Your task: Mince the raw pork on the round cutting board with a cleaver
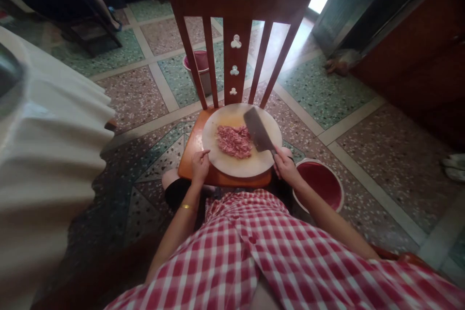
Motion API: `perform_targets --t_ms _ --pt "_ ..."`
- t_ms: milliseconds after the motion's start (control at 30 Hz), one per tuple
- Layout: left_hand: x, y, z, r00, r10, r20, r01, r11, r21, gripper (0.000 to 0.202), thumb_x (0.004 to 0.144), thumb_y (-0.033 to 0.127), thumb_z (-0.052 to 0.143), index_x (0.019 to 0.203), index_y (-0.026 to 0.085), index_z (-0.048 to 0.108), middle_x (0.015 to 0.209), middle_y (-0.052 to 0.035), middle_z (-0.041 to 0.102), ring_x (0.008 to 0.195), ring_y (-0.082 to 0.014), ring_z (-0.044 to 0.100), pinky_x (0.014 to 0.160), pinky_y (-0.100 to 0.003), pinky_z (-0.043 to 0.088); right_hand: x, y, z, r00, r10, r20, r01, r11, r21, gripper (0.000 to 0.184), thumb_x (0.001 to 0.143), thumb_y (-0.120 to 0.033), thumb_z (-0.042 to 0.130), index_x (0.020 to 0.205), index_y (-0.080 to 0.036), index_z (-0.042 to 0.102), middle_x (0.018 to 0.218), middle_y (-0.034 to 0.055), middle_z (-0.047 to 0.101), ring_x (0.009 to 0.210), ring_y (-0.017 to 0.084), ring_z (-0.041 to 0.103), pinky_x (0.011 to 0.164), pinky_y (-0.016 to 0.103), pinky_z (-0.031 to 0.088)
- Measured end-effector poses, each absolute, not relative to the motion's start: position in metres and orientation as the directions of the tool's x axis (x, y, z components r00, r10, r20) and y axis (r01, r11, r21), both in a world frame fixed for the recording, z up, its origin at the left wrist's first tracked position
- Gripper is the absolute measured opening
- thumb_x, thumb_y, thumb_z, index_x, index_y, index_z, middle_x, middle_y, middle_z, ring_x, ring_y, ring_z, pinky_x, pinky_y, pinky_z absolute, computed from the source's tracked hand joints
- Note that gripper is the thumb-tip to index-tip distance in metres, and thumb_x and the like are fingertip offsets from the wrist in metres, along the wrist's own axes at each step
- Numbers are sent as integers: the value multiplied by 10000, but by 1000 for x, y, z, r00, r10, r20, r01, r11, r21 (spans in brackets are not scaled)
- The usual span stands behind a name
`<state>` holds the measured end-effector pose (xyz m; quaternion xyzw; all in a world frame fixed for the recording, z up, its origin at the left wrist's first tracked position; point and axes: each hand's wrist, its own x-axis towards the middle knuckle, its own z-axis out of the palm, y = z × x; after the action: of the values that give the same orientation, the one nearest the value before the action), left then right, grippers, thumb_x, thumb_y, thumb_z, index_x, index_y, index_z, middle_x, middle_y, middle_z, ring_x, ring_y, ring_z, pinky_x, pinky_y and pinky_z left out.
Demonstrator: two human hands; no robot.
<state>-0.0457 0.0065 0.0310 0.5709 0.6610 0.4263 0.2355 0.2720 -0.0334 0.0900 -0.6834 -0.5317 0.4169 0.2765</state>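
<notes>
A round, pale cutting board (232,168) lies on the seat of a wooden chair before me. Minced meat (235,141), pinkish red, is heaped near its middle. My right hand (285,163) is closed round the handle of a cleaver (258,130) at the board's right side. The cleaver's broad dark blade leans over the board, close to the right edge of the meat. At the lower left rim, my left hand (201,164) has its fingers drawn together against the board's edge. Whether it pinches the rim is hard to make out.
The chair's slatted back (238,24) rises behind the board. A red-lined bucket (321,184) stands on the floor to my right, and another bin (201,70) behind the chair. A cloth-covered table (47,155) is on my left. Part of a seated person (98,0) shows at upper left.
</notes>
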Motion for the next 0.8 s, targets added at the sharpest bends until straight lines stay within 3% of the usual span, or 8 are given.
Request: perform_targets --t_ms 67,167,267,367,500,633,700,800 --pt "-42 7 28 -228 958 173 557 -17 830 219 796 219 451 872 201 656 828 -38 642 854 -160 562 839 -318 432 285 -41 78 180 908 -378 304 -417 -857 590 860 -462 328 1403 -243 250 554 -65 499 356 92 447 344 204 420" --pt "-38 8 25 -216 963 162 559 -14 829 218 793 215 450 870 206 654 841 -33 646 857 -159 563 863 -329 422 290 -41 58 218 842 -493 135 -527 -839 598 859 -447 340 1409 -261 197 527 -96 408 329 67 381 309 157 350" --pt "-37 8 25 -219 962 163 562 -12 827 217 792 211 449 861 209 654 838 -35 647 853 -161 563 863 -331 422 276 -17 49 146 819 -555 138 -572 -809 579 883 -430 297 1415 -248 158 535 -92 406 345 66 390 339 156 360" --pt "-39 6 29 -224 960 168 570 -11 821 213 788 210 455 857 210 656 833 -41 642 847 -162 565 842 -324 433 256 23 56 22 839 -543 290 -525 -800 549 905 -418 261 1413 -225 182 529 -79 421 358 72 405 375 166 378" --pt "-45 3 34 -233 957 175 584 -6 812 212 785 216 460 871 207 654 844 -46 641 846 -163 569 819 -323 446 245 59 80 -174 909 -378 676 -168 -718 480 919 -387 265 1379 -257 312 650 -10 572 485 108 519 493 209 434" --pt "-48 0 34 -250 954 167 592 14 806 216 790 229 460 879 200 654 845 -48 644 849 -164 570 817 -324 448 250 43 100 -441 865 -238 875 354 -331 427 905 -394 353 1326 -348 406 946 58 632 770 186 606 660 258 433" --pt "-47 -1 32 -251 954 163 587 16 809 215 789 223 460 874 196 655 844 -48 644 851 -164 568 816 -323 447 255 23 104 -463 841 -280 886 432 -166 431 914 -376 342 1344 -363 368 950 78 623 751 198 611 635 260 416" --pt "-46 -2 28 -235 959 159 577 6 817 212 790 221 463 870 197 658 836 -46 644 864 -164 563 826 -320 439 265 2 109 -443 856 -267 897 428 -113 447 922 -358 339 1368 -328 336 906 83 631 738 191 612 629 246 399"
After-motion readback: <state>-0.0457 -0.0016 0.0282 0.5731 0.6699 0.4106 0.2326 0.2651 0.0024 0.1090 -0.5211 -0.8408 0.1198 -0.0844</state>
